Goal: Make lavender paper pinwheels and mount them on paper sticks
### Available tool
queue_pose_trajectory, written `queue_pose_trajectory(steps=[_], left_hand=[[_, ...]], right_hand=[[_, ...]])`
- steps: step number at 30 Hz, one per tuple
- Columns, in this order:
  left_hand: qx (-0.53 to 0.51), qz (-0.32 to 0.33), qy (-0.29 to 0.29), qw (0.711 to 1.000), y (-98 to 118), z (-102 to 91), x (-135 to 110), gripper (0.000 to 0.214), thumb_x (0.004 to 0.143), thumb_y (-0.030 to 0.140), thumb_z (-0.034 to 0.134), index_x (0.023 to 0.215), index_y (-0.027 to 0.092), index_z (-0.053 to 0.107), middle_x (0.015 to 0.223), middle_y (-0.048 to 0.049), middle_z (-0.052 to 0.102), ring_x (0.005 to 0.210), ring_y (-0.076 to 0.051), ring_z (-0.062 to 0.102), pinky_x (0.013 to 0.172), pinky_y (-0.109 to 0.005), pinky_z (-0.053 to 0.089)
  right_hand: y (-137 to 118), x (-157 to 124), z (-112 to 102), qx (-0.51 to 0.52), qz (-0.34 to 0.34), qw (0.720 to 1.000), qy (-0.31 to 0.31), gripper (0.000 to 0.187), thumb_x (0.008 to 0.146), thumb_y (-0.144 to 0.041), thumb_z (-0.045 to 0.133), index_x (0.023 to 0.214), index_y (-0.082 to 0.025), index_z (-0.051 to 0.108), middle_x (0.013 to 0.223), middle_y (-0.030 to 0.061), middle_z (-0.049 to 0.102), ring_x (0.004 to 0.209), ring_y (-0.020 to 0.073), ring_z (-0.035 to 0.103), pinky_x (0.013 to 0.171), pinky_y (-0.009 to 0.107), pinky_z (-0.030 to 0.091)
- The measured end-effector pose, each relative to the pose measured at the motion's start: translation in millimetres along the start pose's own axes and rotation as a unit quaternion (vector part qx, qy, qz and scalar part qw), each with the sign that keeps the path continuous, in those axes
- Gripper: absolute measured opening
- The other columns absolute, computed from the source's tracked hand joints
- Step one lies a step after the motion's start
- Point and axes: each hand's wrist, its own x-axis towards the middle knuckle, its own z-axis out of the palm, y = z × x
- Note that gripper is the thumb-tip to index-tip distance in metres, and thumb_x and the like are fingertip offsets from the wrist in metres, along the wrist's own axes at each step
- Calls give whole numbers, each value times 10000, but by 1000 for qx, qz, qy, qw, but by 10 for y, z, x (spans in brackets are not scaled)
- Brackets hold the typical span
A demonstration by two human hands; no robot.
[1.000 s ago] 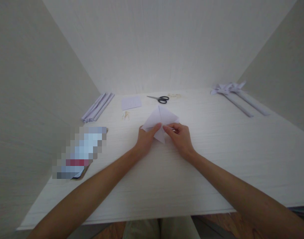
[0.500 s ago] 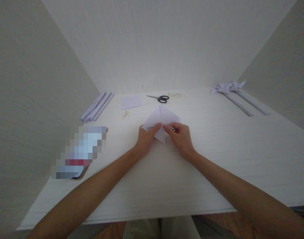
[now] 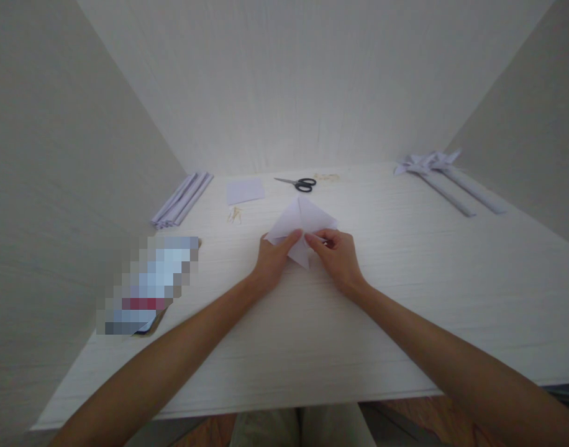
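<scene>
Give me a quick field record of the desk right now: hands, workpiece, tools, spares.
folded paper: white, kite-shaped, on the table
left hand: fingers pinch its near-left edge
right hand: fingers pinch its near-right edge
scissors: black handles, beyond the paper
small sheet: flat, left of scissors
paper rolls: far left
paper pinwheels: far right

Soft light, brightest on the table (image 3: 359,205) just beyond the fingers (image 3: 294,235). Shadows are faint; walls (image 3: 56,155) bow at the edges, slightly soft.

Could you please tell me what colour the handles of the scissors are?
The scissors have black handles; the head view, the only one, shows them.
</scene>
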Motion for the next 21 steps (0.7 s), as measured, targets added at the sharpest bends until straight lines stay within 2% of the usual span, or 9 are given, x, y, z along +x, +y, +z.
queue_pose_trajectory(steps=[21], left_hand=[[3,-7,6,1000,8,9,-1,251,536,290,689,709,116,636,736,-56,661,648,-144,597,653,-287,477]], right_hand=[[5,3,0,-5,5,1000,-1,222,703,-302,527,617,-128,634,579,33,615,511,117,512,473,228,380]])
